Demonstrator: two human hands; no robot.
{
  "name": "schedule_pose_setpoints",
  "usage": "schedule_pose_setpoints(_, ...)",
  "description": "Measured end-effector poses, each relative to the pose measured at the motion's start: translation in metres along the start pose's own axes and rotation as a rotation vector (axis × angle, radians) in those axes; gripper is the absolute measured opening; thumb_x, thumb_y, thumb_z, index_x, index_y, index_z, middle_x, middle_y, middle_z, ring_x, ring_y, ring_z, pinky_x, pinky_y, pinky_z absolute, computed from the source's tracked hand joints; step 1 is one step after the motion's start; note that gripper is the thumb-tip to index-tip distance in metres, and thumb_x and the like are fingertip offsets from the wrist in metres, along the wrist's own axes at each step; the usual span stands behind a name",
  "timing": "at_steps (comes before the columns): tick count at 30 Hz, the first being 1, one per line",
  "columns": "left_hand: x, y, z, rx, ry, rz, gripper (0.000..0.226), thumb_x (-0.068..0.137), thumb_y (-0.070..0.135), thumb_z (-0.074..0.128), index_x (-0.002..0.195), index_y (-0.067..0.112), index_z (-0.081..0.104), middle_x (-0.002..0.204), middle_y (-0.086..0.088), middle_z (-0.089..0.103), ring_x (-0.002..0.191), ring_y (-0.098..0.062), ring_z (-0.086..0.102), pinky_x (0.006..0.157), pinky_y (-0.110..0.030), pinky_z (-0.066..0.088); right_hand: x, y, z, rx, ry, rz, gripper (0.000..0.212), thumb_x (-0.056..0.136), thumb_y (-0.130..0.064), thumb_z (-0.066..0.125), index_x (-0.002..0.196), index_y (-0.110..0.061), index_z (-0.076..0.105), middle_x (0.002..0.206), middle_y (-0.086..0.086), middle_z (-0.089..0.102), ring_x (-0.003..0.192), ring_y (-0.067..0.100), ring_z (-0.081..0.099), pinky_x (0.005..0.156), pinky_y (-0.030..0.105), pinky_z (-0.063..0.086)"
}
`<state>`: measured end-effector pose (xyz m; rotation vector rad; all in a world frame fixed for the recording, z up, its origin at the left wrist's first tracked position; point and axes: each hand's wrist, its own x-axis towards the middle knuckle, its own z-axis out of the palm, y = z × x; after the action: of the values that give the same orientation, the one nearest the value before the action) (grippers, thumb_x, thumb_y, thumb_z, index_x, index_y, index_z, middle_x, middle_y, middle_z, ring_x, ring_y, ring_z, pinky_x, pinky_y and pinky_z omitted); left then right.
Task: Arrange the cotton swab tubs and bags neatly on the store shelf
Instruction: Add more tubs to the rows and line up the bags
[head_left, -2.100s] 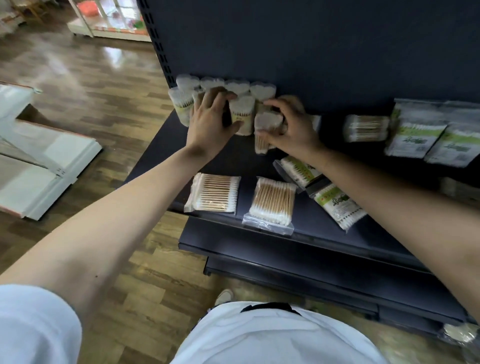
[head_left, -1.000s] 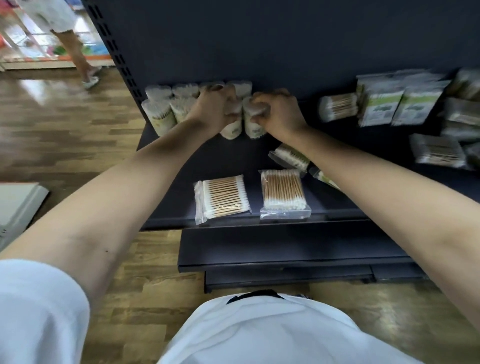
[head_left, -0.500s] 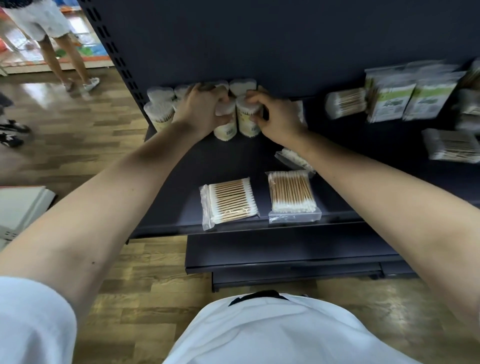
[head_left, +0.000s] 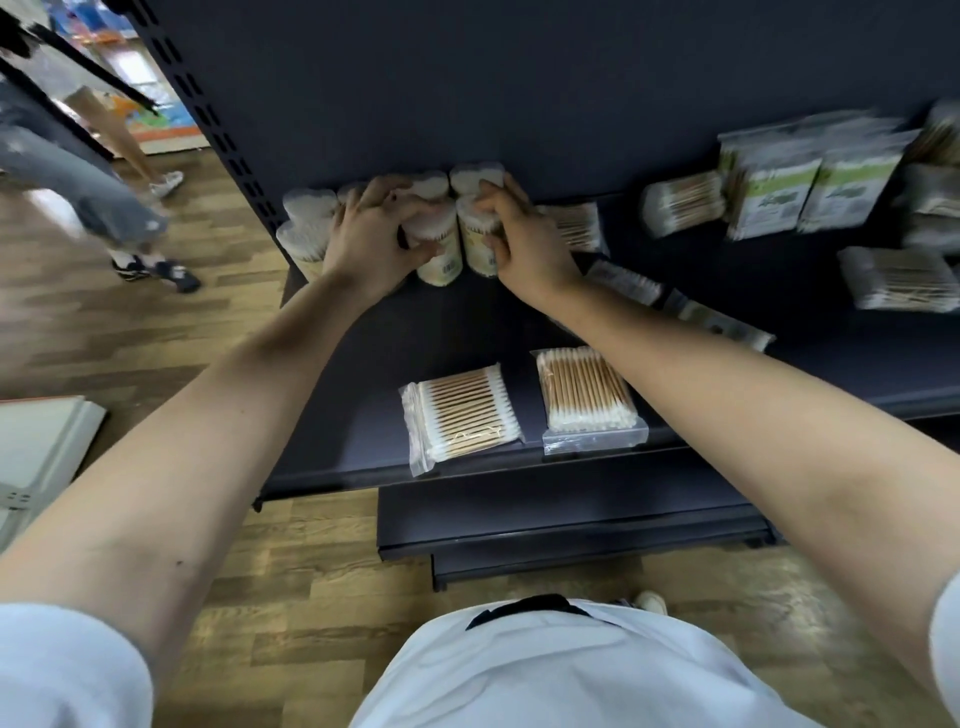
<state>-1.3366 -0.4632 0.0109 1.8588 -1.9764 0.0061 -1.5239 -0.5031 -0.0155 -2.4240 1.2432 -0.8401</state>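
- A white shirt (head_left: 545, 670) and a white left sleeve (head_left: 62, 670) are seen at the bottom edge, with wood-pattern floor (head_left: 311, 597) beneath.
- A low dark base step (head_left: 571, 519) is seen under the front lip of the dark shelf (head_left: 363, 364).
- Two flat swab bags are laid near the shelf's front edge, side by side but apart. The left bag (head_left: 460, 415) lies slightly askew. The right bag (head_left: 589, 397) lies squarer, its far right corner covered by the right forearm.
- Slim bags (head_left: 628, 283) are glimpsed behind the right forearm, tilted and partly hidden.
- Mid-shelf, the left hand (head_left: 371, 244) is curled onto the centre-left tub (head_left: 439, 247), with the thumb pressed to its side and the fingers hooked over the tops behind. The tub is stood upright, label towards the camera.
- The right hand (head_left: 524, 244) is wrapped round the centre-right tub (head_left: 475, 244), with the fingers curled over its top edge and the thumb low on its wall. This tub is stood upright, just beside the centre-left tub.
- Outer tubs (head_left: 306, 223) are stood at the left end of the cluster, just beside the left hand. A back-row tub (head_left: 475, 176) is set against the back panel (head_left: 519, 78).
- A flat bag (head_left: 574, 223) is laid just right of the right hand.
- Well apart to the right, a swab bundle (head_left: 680, 200) is laid on its side and green-labelled bags (head_left: 810, 182) are stood at the panel. A far-right bag (head_left: 898, 278) is laid flat. All are blurred and the print is unreadable.
- Far left, beyond the shelf upright, the legs of passers-by (head_left: 78, 171) are noted on the floor.
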Motion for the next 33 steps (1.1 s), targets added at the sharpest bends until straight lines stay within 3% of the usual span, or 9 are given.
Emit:
schedule_pose_setpoints(4, 0.001, -0.002, 0.002, -0.023, 0.001, 0.009, 0.046, 0.083, 0.039, 0.065, 0.127, 0.03, 0.055, 0.143, 0.005, 0.042, 0.135, -0.02, 0.034, 0.112, -0.036, 0.02, 0.001, -0.001, 0.002, 0.015, 0.003, 0.02, 0.045, 0.093, -0.007, 0.045, 0.137, -0.005, 0.036, 0.152, 0.014, 0.026, 0.143, 0.023, 0.021, 0.11, 0.033, 0.029)
schedule_pose_setpoints(7, 0.0, -0.002, 0.003, -0.029, -0.003, 0.012, 0.046, 0.083, 0.036, 0.065, 0.127, 0.027, 0.053, 0.143, 0.003, 0.042, 0.135, -0.021, 0.035, 0.111, -0.035, 0.02, 0.001, -0.003, 0.006, 0.015, 0.008, 0.037, 0.05, 0.093, -0.007, 0.044, 0.141, -0.006, 0.031, 0.153, 0.014, 0.024, 0.145, 0.021, 0.015, 0.109, 0.032, 0.031)
schedule_pose_setpoints(11, 0.0, 0.001, -0.001, -0.039, -0.039, 0.035, 0.059, 0.078, 0.035, 0.069, 0.132, 0.025, 0.047, 0.14, -0.001, 0.043, 0.133, -0.024, 0.036, 0.114, -0.038, 0.02, -0.001, -0.005, 0.003, -0.039, -0.011, 0.061, 0.054, 0.094, -0.01, 0.045, 0.144, -0.008, 0.025, 0.154, 0.017, 0.019, 0.142, 0.025, 0.023, 0.106, 0.036, 0.035)
schedule_pose_setpoints(16, -0.007, -0.01, -0.021, -0.121, 0.029, 0.066, 0.077, 0.073, 0.033, 0.076, 0.139, 0.02, 0.038, 0.141, -0.004, 0.044, 0.135, -0.024, 0.034, 0.118, -0.044, 0.01, -0.005, -0.001, -0.004, -0.14, -0.053, -0.044, 0.048, 0.091, -0.016, 0.052, 0.137, -0.011, 0.037, 0.155, 0.005, 0.021, 0.145, 0.022, 0.011, 0.115, 0.054, 0.016)
schedule_pose_setpoints(19, -0.02, -0.029, -0.032, -0.031, 0.074, 0.039, 0.08, 0.071, 0.039, 0.077, 0.139, 0.02, 0.039, 0.141, -0.005, 0.044, 0.136, -0.026, 0.033, 0.118, -0.044, 0.008, -0.012, -0.002, -0.001, -0.129, 0.063, -0.106, 0.05, 0.087, -0.016, 0.057, 0.135, -0.011, 0.043, 0.151, 0.006, 0.031, 0.143, 0.026, 0.02, 0.112, 0.059, 0.014)
schedule_pose_setpoints(24, -0.036, -0.063, -0.035, 0.034, 0.081, -0.102, 0.076, 0.068, 0.053, 0.072, 0.135, 0.028, 0.045, 0.142, -0.005, 0.043, 0.133, -0.033, 0.034, 0.11, -0.046, 0.024, -0.002, -0.024, 0.01, -0.185, 0.189, -0.174, 0.044, 0.084, -0.018, 0.059, 0.126, -0.008, 0.053, 0.138, 0.009, 0.049, 0.138, 0.03, 0.033, 0.111, 0.059, 0.015)
schedule_pose_setpoints(27, -0.039, -0.065, -0.032, 0.057, 0.05, -0.122, 0.067, 0.072, 0.052, 0.071, 0.132, 0.034, 0.048, 0.146, -0.002, 0.039, 0.135, -0.032, 0.031, 0.109, -0.047, 0.024, 0.01, -0.038, 0.016, -0.235, 0.131, -0.21, 0.046, 0.086, -0.024, 0.059, 0.129, -0.011, 0.052, 0.138, 0.005, 0.05, 0.138, 0.031, 0.031, 0.113, 0.057, 0.013)
schedule_pose_setpoints(31, -0.037, -0.053, -0.022, -0.009, 0.07, -0.153, 0.058, 0.076, 0.042, 0.072, 0.129, 0.024, 0.055, 0.141, -0.003, 0.046, 0.132, -0.033, 0.035, 0.11, -0.042, 0.029, 0.018, -0.046, 0.025, -0.244, 0.059, -0.201, 0.043, 0.085, -0.025, 0.058, 0.126, -0.015, 0.054, 0.132, 0.004, 0.053, 0.126, 0.03, 0.044, 0.106, 0.045, 0.031)
schedule_pose_setpoints(33, -0.038, -0.051, -0.017, -0.024, 0.091, -0.159, 0.053, 0.078, 0.039, 0.072, 0.124, 0.021, 0.056, 0.134, -0.005, 0.051, 0.13, -0.034, 0.036, 0.108, -0.042, 0.032, 0.018, -0.046, 0.026, -0.254, 0.07, -0.195, 0.041, 0.085, -0.023, 0.057, 0.126, -0.017, 0.054, 0.131, 0.002, 0.053, 0.123, 0.027, 0.045, 0.1, 0.041, 0.032)
